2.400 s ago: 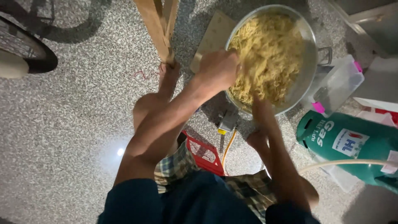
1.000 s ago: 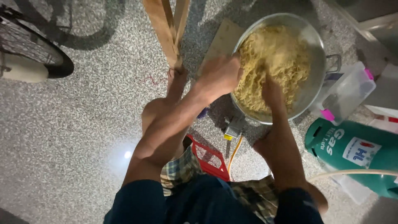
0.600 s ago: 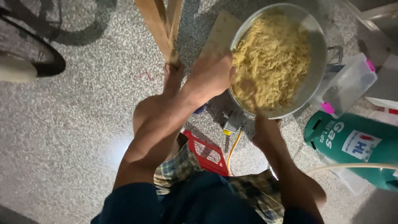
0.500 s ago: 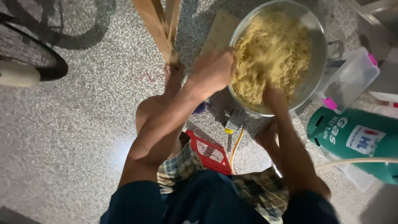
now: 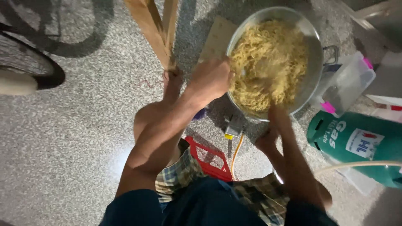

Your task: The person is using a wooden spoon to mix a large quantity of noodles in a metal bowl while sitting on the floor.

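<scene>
A big round metal pan (image 5: 315, 62) stands low on the floor in front of me, heaped with yellow noodles (image 5: 268, 54). My left hand (image 5: 211, 77) is closed on the pan's left rim. My right forearm reaches up from below, and my right hand (image 5: 271, 94) is a blur of motion over the near part of the noodles. Its fingers cannot be made out. My bare knee and foot lie just left of the pan.
A green gas cylinder (image 5: 356, 140) lies at the right, with a clear plastic box (image 5: 347, 81) with pink clips above it. Under me is a red stool (image 5: 207, 157). A yellow hose (image 5: 234, 152) runs to the burner. Wooden legs (image 5: 157, 29) and a bicycle wheel (image 5: 37, 67) are at the upper left.
My right hand has gone into the noodles, drawn back toward me and moved in again, stirring them. My left hand has stayed on the rim. The view has shifted slightly.
</scene>
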